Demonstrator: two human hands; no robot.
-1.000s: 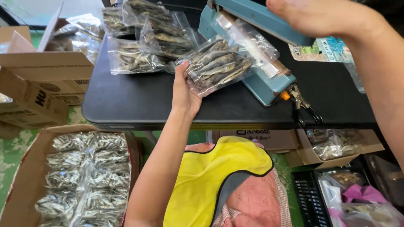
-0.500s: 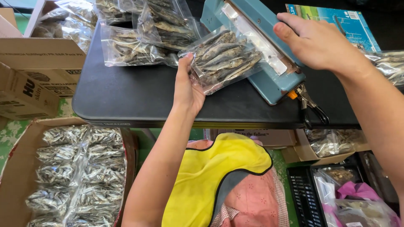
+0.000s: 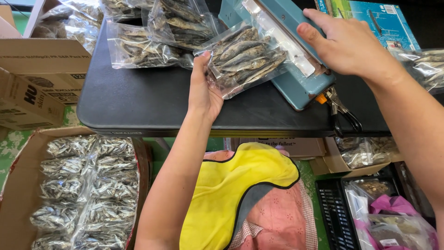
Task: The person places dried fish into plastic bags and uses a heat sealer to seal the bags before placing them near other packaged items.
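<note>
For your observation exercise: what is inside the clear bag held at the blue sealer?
The clear bag holds small silvery dried fish, stacked lengthwise. Its open end lies under the sealer arm, pressed by the right hand; lower fish are covered.
</note>
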